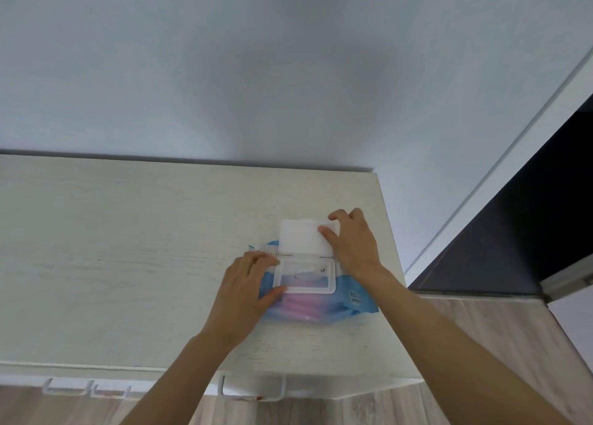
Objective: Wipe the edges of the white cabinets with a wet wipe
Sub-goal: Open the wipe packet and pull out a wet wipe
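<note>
A blue and pink pack of wet wipes [324, 309] lies on top of the white cabinet [128, 248], near its right end. The pack's white plastic lid [301, 236] is flipped up and open, showing the frame of the opening [306, 277]. My left hand [247, 293] holds the left side of the pack, thumb at the frame's lower corner. My right hand [351, 244] grips the right end of the open lid between thumb and fingers. No loose wipe is visible.
The cabinet's front edge [96, 368] runs along the bottom, with white handles [253, 389] below it. A pale wall [288, 71] stands behind. To the right are a white door frame [500, 164], a dark opening [513, 232] and wood-look floor [500, 338].
</note>
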{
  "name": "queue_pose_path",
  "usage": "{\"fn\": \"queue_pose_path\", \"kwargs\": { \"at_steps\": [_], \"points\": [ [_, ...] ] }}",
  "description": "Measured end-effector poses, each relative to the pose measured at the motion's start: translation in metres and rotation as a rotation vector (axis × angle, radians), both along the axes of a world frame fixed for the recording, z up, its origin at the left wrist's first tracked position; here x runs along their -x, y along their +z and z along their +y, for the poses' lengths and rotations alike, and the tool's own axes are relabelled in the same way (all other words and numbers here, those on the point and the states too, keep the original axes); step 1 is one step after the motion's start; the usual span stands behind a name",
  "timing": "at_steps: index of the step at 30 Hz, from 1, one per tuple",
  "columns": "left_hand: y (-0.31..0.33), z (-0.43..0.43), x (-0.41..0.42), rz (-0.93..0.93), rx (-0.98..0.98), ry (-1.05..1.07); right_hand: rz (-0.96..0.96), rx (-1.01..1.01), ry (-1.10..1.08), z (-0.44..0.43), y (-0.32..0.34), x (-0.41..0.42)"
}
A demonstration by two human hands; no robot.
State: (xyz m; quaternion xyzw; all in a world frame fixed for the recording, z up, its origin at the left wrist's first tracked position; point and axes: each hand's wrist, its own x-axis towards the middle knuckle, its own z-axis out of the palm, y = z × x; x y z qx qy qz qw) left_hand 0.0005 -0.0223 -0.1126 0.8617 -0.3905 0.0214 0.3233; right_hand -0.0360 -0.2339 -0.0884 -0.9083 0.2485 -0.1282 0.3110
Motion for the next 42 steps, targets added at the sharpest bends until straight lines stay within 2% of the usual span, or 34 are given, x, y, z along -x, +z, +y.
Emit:
{"fn": "queue_pose_path", "kwargs": {
  "at_steps": [3,7,14,22,26,30,33,37,42],
  "points": [
    [0.014,-0.006,-0.004,-0.123,-0.12,-0.121,0.007,-0.009,0.032,0.004,-0.001,0.0],
    [0.028,-0.023,-0.005,-0.139,-0.227,-0.208,0.042,0.066,0.141,0.002,-0.004,0.008],
    [0.02,-0.062,0.015,-0.143,-0.477,0.038,-0.037,0.001,0.156,-0.002,-0.006,0.023],
    [0.02,-0.076,0.031,-0.262,-0.582,0.103,-0.07,-0.034,0.126,0.002,-0.005,0.029],
    [0.022,-0.077,0.034,-0.19,-0.522,0.089,-0.085,-0.054,0.12,0.002,-0.006,0.03],
    [0.022,-0.067,0.032,-0.124,-0.343,0.077,-0.096,-0.056,0.127,0.002,-0.008,0.032],
    [0.018,-0.052,0.027,-0.239,-0.172,-0.028,-0.11,-0.013,0.156,0.003,-0.01,0.035],
    [0.009,-0.036,0.022,-0.398,-0.139,-0.093,-0.08,0.099,0.229,0.005,-0.018,0.044],
    [0.013,-0.039,0.019,-0.283,-0.007,0.014,-0.104,0.155,0.262,0.007,-0.022,0.052]
  ]
}}
